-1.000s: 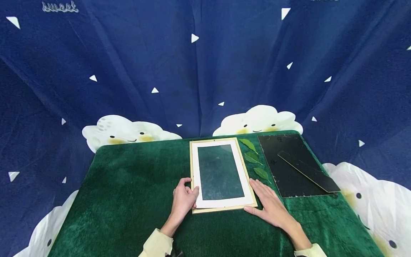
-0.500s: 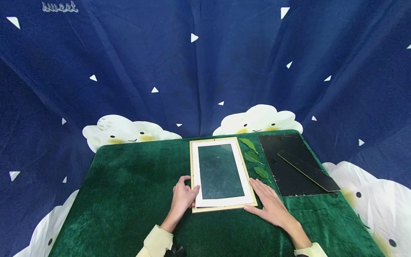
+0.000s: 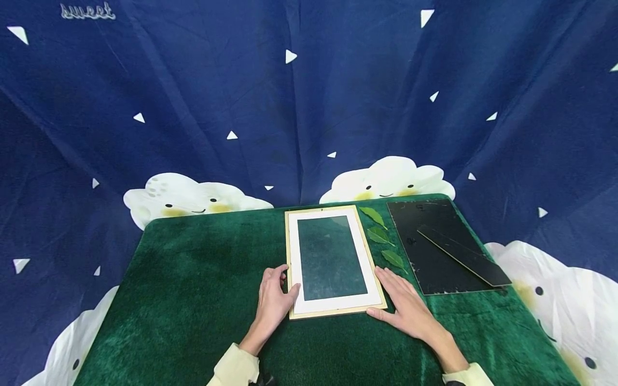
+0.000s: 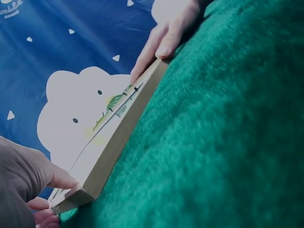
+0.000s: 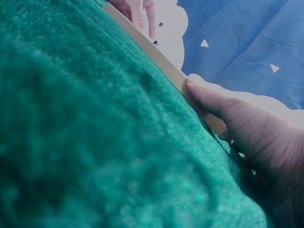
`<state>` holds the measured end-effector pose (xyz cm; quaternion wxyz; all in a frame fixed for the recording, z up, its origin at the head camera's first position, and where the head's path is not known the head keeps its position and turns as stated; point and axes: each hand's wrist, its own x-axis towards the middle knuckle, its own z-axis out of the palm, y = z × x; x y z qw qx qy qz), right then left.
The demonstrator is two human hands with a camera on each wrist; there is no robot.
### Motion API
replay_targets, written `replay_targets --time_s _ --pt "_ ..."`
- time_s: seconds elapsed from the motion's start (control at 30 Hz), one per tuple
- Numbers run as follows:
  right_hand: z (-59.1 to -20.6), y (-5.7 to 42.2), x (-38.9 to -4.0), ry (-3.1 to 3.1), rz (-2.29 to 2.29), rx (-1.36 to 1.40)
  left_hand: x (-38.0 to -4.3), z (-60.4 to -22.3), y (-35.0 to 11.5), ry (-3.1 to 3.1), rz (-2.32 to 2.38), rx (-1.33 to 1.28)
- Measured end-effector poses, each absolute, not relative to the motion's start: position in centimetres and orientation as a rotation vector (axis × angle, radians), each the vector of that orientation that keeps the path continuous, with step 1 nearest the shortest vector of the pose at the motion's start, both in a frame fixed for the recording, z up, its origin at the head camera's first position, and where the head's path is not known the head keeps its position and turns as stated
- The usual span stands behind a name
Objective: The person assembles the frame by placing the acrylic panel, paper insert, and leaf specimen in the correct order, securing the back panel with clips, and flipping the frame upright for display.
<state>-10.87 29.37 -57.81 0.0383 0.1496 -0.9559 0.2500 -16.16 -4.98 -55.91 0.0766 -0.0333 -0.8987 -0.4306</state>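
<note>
The left hand (image 3: 274, 297) grips the picture frame (image 3: 338, 312) on its left side, thumb over the white mat (image 3: 338, 303) and bent fingers at the outer edge. The right hand (image 3: 407, 313) lies with straight fingers along the frame's right edge, its thumb at the near rim close to the corner. The hands are apart, one on each side of the frame.

The frame rests flat on the green tablecloth (image 3: 203, 273), its far rim close to the table's back edge; small dark tabs show along the pale wood in the left wrist view. Through the mat's window (image 3: 333, 258), dark green shows.

Three green leaves (image 3: 379, 236) line the narrow strip between frame and black backing board (image 3: 429, 262). The board lies near the table's right edge, with its easel stand (image 3: 463, 256) slanting across it almost to that edge. Left of the frame, a broad stretch of cloth runs to the left edge; another reaches toward the person's cream sleeves (image 3: 236, 367).

Behind hangs a blue curtain (image 3: 203, 80) with white triangles and smiling clouds (image 3: 391, 179). The word "sweet" (image 3: 88, 12) reads at upper left.
</note>
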Motion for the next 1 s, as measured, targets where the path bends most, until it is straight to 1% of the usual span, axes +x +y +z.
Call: replay_targets --time_s 0.7,1.0 --pt "-57.8 29.4 -10.9 -2.931 0.768 0.459 -15.1 -56.7 -7.4 -2.897 -1.057 -0.527" --pt "-57.9 29.4 -10.9 -2.931 0.771 0.456 -15.3 -56.8 -9.0 -3.031 -0.954 -0.75"
